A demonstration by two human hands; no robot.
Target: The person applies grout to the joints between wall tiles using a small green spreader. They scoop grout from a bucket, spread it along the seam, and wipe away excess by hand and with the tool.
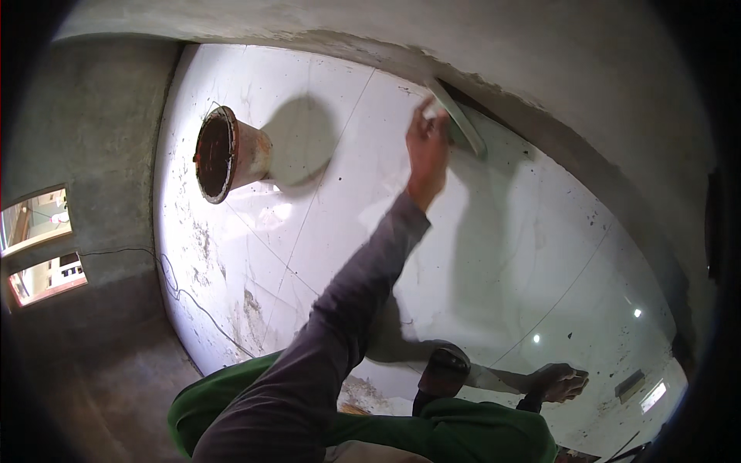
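My left hand (428, 154) reaches up toward a pale, flat strip (465, 129) at the foot of the far wall. Its slightly blurred fingers are at the strip's left side; whether they grip it is unclear. My right hand (557, 381) is low at the right, over the white tiled floor (347, 177), with fingers curled; anything inside them is hidden.
A rusty, mortar-stained bucket (248, 152) stands at upper left. A thin cord (197, 302) runs across the left floor from the grey wall (100, 123) with two openings. My green-trousered legs (494, 428) and a dark-shod foot (446, 364) are below. Bare plaster wall (633, 123) curves along the right.
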